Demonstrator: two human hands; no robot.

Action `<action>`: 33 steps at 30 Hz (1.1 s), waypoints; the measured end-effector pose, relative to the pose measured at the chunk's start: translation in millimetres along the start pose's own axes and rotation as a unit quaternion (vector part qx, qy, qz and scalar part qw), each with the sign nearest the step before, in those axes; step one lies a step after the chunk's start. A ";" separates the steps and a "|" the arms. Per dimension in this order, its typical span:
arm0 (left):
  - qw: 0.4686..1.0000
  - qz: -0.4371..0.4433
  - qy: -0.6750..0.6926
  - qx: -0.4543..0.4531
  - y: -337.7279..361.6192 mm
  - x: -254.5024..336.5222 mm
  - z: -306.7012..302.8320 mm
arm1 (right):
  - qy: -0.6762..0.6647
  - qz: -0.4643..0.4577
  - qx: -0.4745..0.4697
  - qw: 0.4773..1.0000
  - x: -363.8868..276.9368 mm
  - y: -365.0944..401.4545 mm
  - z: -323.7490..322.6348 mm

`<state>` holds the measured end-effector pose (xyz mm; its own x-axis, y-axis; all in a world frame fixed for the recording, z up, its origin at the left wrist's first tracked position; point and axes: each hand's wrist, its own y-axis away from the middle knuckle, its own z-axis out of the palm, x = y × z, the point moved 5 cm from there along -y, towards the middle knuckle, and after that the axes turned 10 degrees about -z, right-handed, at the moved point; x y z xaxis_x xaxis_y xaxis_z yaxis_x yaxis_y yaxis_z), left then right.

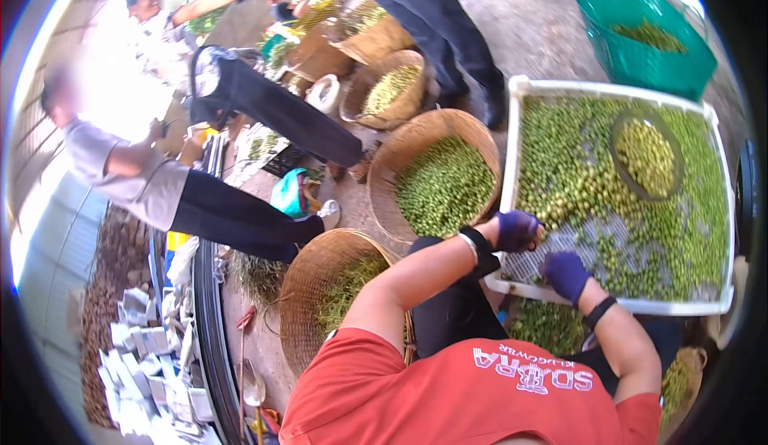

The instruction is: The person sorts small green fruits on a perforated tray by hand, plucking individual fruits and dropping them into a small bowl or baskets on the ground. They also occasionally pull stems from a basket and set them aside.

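My left hand [518, 231], in a purple glove, is closed with fingertips pinched at the near left part of a white-rimmed mesh tray [620, 90]. Whatever is between those fingers is too small to make out. My right hand [566, 277], gloved the same way, is curled over the tray's near edge, beside bare mesh; its fingertips are hidden. Small round green fruits [568, 137] cover much of the tray, with yellower ones in front of my left hand. A dark-rimmed round dish [614, 155] of yellowish fruits rests on the tray's far right part.
A wicker basket [384, 177] of green fruits stands left of the tray, another basket [298, 285] with stems nearer me. A green tub [596, 57] sits beyond the tray. Leafy stems [548, 325] lie below its near edge. Several people stand at left and back, near more baskets.
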<state>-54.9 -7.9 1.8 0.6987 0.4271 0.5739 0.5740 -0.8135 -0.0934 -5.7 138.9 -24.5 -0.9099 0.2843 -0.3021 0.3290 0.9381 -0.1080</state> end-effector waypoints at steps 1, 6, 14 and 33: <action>0.998 -0.044 0.014 0.030 -1.9 10.9 -11.2 | 0.024 -0.002 -0.005 1.000 -4.3 -3.1 -1.3; 0.988 -0.144 0.035 0.040 -49.6 6.5 -19.3 | -0.051 0.093 -0.013 0.994 34.4 7.7 -13.6; 0.994 -0.026 0.061 0.083 -208.9 17.7 -37.7 | -0.043 0.329 0.310 0.891 154.3 93.6 -176.8; 0.823 -0.511 0.123 -0.212 -29.5 33.6 -140.4 | 0.000 0.108 0.080 0.991 67.0 -36.6 -41.1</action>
<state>-108.3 -24.9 138.1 -0.1950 0.9245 0.3276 0.5709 -0.1646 0.8044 -89.0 131.7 -1.9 -0.8136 0.4749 -0.3355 0.5522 0.8117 -0.1903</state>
